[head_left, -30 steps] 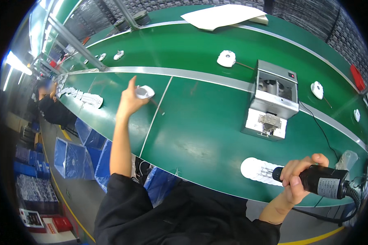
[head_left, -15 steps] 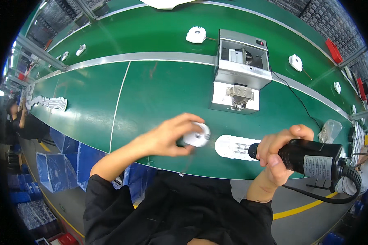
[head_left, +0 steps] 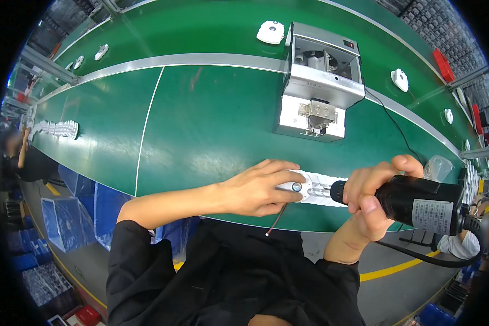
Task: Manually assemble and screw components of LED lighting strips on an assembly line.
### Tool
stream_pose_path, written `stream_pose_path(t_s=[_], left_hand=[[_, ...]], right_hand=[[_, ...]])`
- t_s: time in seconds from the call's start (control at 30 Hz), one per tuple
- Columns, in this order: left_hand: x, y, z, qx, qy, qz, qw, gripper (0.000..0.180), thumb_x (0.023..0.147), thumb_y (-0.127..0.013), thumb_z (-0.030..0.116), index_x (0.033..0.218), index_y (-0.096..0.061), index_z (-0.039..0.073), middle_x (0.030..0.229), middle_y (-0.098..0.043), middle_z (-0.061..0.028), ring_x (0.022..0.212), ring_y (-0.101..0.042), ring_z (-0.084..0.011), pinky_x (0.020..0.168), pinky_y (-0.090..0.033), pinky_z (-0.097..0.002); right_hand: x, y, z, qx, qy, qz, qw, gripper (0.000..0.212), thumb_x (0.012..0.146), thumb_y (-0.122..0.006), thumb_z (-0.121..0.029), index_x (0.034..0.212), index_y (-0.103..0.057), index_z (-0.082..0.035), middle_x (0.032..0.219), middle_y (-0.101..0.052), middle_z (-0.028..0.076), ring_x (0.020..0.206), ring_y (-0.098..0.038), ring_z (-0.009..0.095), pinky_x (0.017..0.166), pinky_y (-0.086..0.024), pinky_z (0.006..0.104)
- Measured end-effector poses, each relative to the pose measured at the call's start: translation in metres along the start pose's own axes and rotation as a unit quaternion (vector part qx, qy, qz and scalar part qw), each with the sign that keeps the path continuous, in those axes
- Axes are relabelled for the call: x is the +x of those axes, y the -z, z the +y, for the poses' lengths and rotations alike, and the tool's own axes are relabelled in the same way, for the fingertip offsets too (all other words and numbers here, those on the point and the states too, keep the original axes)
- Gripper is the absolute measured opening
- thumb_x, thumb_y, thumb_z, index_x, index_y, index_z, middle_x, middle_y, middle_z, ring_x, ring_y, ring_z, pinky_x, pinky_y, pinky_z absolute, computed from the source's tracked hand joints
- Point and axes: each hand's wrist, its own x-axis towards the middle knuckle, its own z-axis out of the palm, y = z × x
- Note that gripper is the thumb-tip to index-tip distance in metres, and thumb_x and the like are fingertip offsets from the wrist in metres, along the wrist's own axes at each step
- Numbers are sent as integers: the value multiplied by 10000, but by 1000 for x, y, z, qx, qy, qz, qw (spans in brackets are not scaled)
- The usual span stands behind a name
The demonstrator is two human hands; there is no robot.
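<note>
The part row lies on the table near the front edge. A part sits in the left hand at the row's left end. The driver, in the right hand, sits at the right end. The machine stands behind the row; the bag lies behind the driver. Bins stand below, left.

white parts on green bench
</note>
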Motion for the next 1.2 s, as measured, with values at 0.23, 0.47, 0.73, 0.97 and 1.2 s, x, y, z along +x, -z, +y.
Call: stream_pose_path(t_s=[0.23,0.47,0.73,0.97,1.2], left_hand=[[3,-1,0,13,6,-7,1000,328,684,-683,74,1009,-674,121,1127,-543,-79,1127,-506,-299,828,-463,-412],[2,-13,-7,-20,26,10,999,258,712,-693,85,966,-662,122,1116,-528,-96,1071,-530,-300,845,-471,-427],[-3,1,-4,-14,35,-9,999,235,724,-693,93,952,-646,127,1106,-515,-98,1050,-532,-295,856,-462,-396],[-15,9,-11,-19,40,-7,999,238,720,-701,93,946,-640,135,1092,-512,-86,1073,-526,-295,857,-456,-399],[-18,-1,-20,-37,30,48,998,230,723,-716,113,939,-642,142,1084,-512,-71,1071,-536,-290,852,-455,-393]], right_hand=[[7,-2,0,-13,14,-6,1000,608,718,-627,28,1243,-322,-13,603,-481,74,420,-436,139,427,-405,276],[49,-11,15,-22,62,52,997,551,800,-592,-42,1287,-336,-15,623,-489,61,431,-450,136,452,-433,300],[81,-23,40,-135,54,79,986,410,803,-566,-21,1182,-416,18,634,-446,38,458,-443,121,468,-424,304],[96,-23,56,-100,-1,55,993,304,757,-553,85,1044,-462,42,623,-530,57,428,-464,114,428,-408,265],[68,-22,46,-89,21,48,995,442,770,-544,28,1184,-392,-3,599,-471,62,410,-431,132,425,-424,290]])
